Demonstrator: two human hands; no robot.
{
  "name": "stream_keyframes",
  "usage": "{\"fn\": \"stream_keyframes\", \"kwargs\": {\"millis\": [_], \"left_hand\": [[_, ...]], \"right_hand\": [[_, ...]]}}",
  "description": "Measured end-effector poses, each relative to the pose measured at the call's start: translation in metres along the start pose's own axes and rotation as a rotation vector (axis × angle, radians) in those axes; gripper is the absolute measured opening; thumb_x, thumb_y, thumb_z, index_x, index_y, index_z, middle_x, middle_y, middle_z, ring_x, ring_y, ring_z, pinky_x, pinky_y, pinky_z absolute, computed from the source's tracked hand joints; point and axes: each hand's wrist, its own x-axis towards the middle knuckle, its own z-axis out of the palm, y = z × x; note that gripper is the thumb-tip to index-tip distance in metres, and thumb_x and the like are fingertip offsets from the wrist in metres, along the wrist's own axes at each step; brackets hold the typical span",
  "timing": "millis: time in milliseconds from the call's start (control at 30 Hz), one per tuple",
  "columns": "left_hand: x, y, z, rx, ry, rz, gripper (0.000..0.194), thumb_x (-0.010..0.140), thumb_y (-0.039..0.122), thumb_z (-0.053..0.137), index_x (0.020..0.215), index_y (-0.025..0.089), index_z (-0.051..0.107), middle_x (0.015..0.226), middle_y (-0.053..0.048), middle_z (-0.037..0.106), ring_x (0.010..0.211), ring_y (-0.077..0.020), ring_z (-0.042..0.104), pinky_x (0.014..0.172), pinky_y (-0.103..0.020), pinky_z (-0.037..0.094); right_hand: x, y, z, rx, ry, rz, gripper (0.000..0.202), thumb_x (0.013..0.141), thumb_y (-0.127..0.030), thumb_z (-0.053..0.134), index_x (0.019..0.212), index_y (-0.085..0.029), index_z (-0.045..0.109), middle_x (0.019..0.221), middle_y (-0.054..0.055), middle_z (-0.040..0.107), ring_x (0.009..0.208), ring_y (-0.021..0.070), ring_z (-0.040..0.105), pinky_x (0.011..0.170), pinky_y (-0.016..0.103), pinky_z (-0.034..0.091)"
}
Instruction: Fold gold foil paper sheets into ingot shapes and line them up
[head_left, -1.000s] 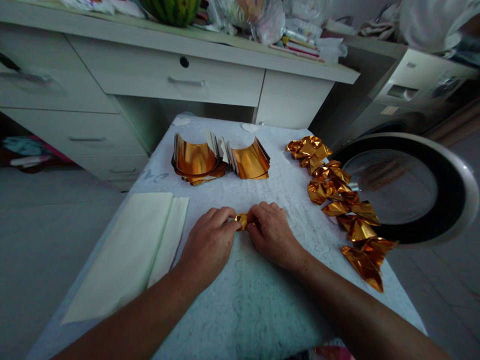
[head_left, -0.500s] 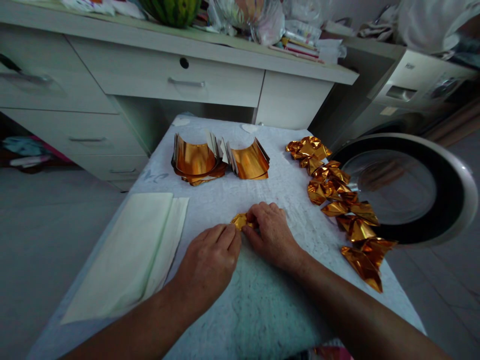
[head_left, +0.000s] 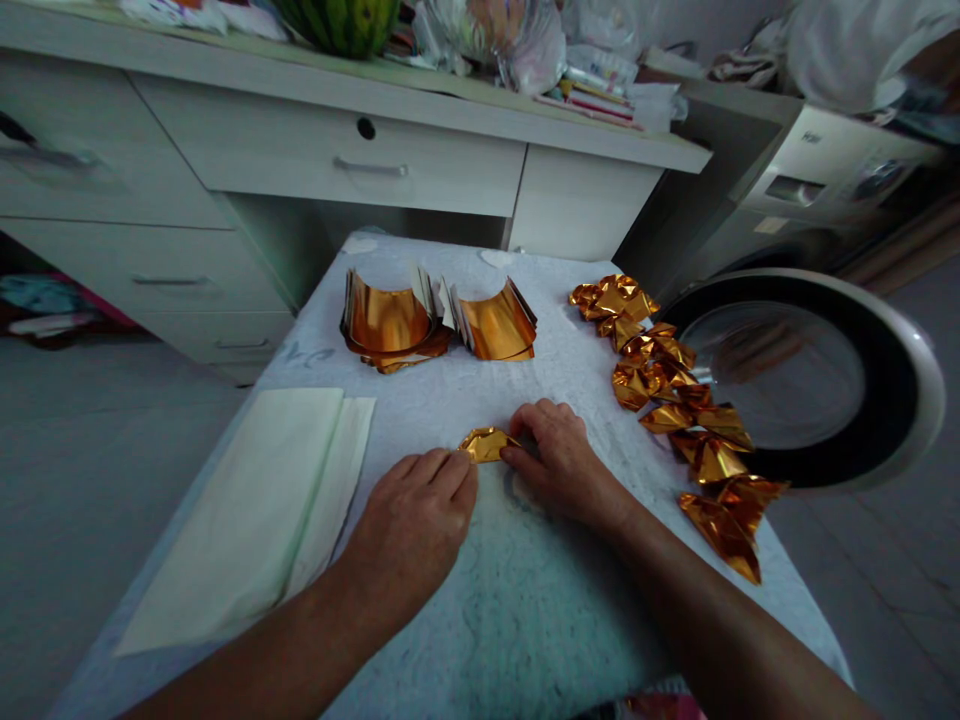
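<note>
A small folded piece of gold foil (head_left: pixel 487 444) lies on the cloth-covered table between my two hands. My left hand (head_left: pixel 424 510) has its fingers curled together over the foil's left end. At the foil's right end, my right hand (head_left: pixel 559 460) pinches the tip between thumb and bent fingers. Behind the hands stand two curved stacks of gold foil sheets, a left stack (head_left: pixel 390 318) and a right stack (head_left: pixel 499 325). Folded gold foil pieces (head_left: pixel 652 365) form a line down the right side of the table.
Pale paper sheets (head_left: pixel 247 500) lie at the table's left. Beyond the table is a white counter with drawers (head_left: pixel 330 140), bearing a watermelon (head_left: pixel 341 22) and plastic bags. A washing machine's round door (head_left: pixel 780 375) hangs open beside the table's right edge.
My right hand has moved a little to the right, and more of the foil piece between my hands now shows. My left hand has barely moved.
</note>
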Motion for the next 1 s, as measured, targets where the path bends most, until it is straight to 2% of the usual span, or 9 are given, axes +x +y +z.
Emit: {"fn": "stream_keyframes", "kwargs": {"millis": [367,533,633,700,800,900,1000], "left_hand": [[0.000,-0.003,0.001,-0.013,0.029,0.001,0.024,0.082,-0.003,0.050,0.092,0.009,0.069,0.088,-0.010,0.071,0.075,-0.0238,0.064,0.063,-0.038,0.056],[-0.002,-0.007,0.005,-0.083,0.020,-0.004,0.023,0.085,0.000,0.051,0.096,0.010,0.069,0.093,-0.010,0.071,0.083,-0.0253,0.064,0.073,-0.042,0.057],[-0.003,-0.010,0.009,-0.159,0.026,-0.045,0.023,0.086,0.002,0.051,0.097,0.013,0.068,0.097,-0.009,0.071,0.093,-0.0262,0.063,0.080,-0.043,0.055],[-0.002,-0.012,0.010,-0.212,0.016,-0.076,0.022,0.087,0.003,0.052,0.095,0.014,0.068,0.095,-0.008,0.070,0.093,-0.0255,0.063,0.081,-0.043,0.055],[0.002,-0.014,0.011,-0.276,-0.011,-0.106,0.019,0.086,0.003,0.054,0.090,0.015,0.069,0.088,-0.006,0.069,0.085,-0.0233,0.063,0.078,-0.042,0.055],[0.005,-0.015,0.010,-0.299,-0.025,-0.127,0.016,0.084,0.004,0.057,0.088,0.015,0.068,0.084,-0.005,0.066,0.083,-0.0228,0.061,0.077,-0.041,0.055],[0.006,-0.014,0.010,-0.275,-0.035,-0.107,0.020,0.086,0.005,0.057,0.099,0.015,0.068,0.086,-0.005,0.065,0.083,-0.0223,0.060,0.076,-0.039,0.055]], "right_hand": [[0.001,0.020,-0.008,-0.061,-0.017,0.033,0.019,0.084,-0.030,0.067,0.101,-0.024,0.061,0.100,0.006,0.056,0.092,0.0236,0.047,0.078,0.035,0.032],[0.002,0.020,-0.013,-0.046,-0.049,0.035,0.017,0.083,-0.023,0.068,0.098,-0.022,0.061,0.098,0.005,0.057,0.092,0.0229,0.047,0.078,0.035,0.034],[0.002,0.021,-0.016,-0.030,-0.062,0.018,0.015,0.082,-0.020,0.069,0.094,-0.021,0.060,0.096,0.005,0.057,0.091,0.0216,0.048,0.078,0.034,0.035],[0.002,0.021,-0.017,-0.024,-0.057,-0.005,0.011,0.082,-0.019,0.067,0.091,-0.020,0.060,0.094,0.005,0.057,0.089,0.0211,0.048,0.078,0.034,0.035],[0.001,0.019,-0.016,0.021,0.009,-0.073,0.010,0.080,-0.011,0.063,0.085,-0.019,0.059,0.091,0.004,0.057,0.088,0.0208,0.049,0.079,0.034,0.036],[-0.001,0.012,-0.012,0.107,0.098,-0.230,0.018,0.077,-0.003,0.058,0.089,-0.017,0.060,0.092,0.005,0.058,0.091,0.0204,0.050,0.082,0.034,0.038],[-0.002,0.005,-0.003,0.162,0.067,-0.394,0.019,0.083,-0.005,0.055,0.094,-0.018,0.064,0.095,0.005,0.060,0.090,0.0188,0.053,0.083,0.033,0.040]]}}
